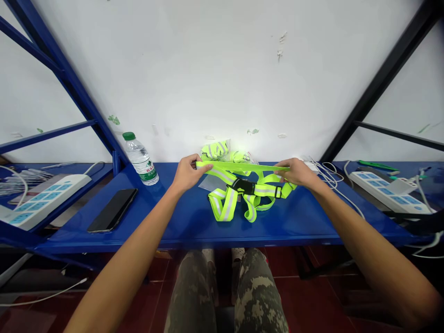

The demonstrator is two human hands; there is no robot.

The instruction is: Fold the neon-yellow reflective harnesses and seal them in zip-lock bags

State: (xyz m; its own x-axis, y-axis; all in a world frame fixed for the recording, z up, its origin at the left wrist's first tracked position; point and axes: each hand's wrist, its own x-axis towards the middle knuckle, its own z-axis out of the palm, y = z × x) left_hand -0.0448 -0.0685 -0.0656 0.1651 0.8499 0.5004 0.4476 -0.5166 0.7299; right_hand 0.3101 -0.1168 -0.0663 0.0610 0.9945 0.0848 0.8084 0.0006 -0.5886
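Between my hands a neon-yellow reflective harness (pixel 227 203) with grey stripes is held up by one strap, drawn out nearly straight. My left hand (pixel 189 173) pinches the strap's left end between thumb and fingers. At the other end my right hand (pixel 296 172) is closed on the strap, with some of its fingers hidden. Below the strap, a black connector piece (pixel 243 186) and a black buckle (pixel 278 192) join the bands. The harness's lower loops hang over or rest on the blue shelf (pixel 187 222); I cannot tell which.
Behind the harness, clear bags hold more yellow strapping (pixel 215 150) against the wall. A water bottle (pixel 141 159) and a black phone (pixel 114 210) are on the left. White cables (pixel 328 178) lie on the right. Power strips (pixel 45 199) sit beyond the blue frame posts.
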